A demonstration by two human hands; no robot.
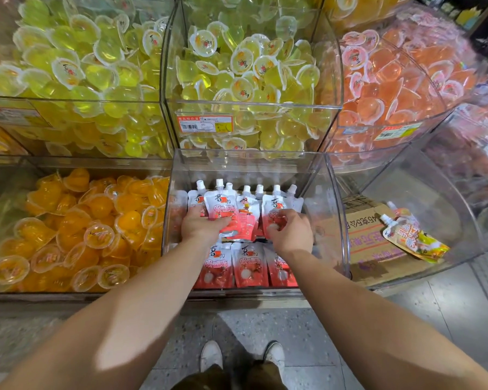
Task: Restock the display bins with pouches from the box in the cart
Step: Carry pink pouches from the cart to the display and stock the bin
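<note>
Left of the hands, a bin holds orange jelly cups. The left hand grips red-and-white pouches in the clear middle bin; the right hand, just beside, pinches another. Further right, a yellow pouch lies on cardboard.

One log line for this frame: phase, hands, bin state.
phase: arranging pouches | left hand: holds red pouches | right hand: grips a pouch | middle bin: partly filled | right bin: yellow pouches, cardboard

Both hands grip red pouches inside the clear bin
</note>
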